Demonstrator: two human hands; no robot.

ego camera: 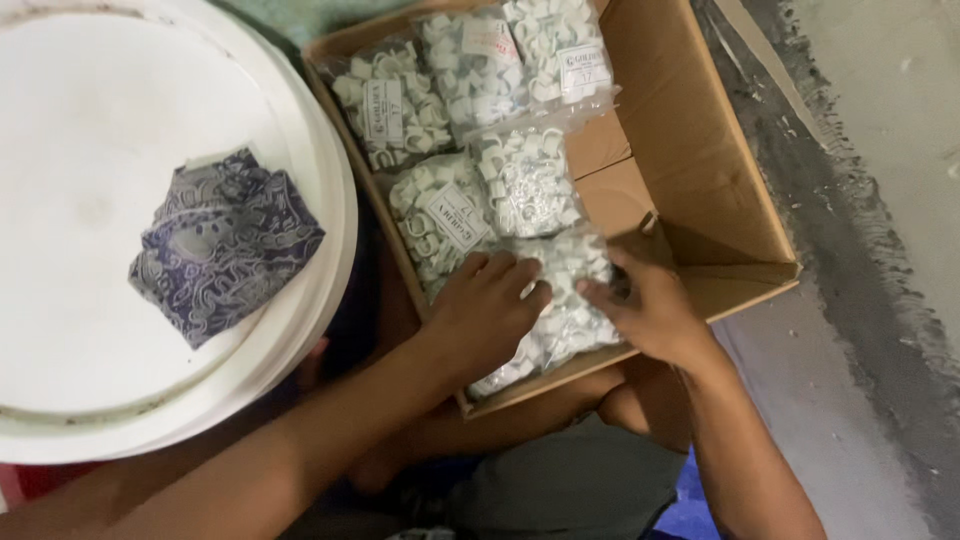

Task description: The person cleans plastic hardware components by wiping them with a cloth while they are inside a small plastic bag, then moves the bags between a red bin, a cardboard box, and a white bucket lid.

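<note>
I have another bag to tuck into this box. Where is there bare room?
Bare cardboard floor shows right of the clear bags of white clips, along the box right wall. The left side is packed; both hands cover the near bag.
</note>
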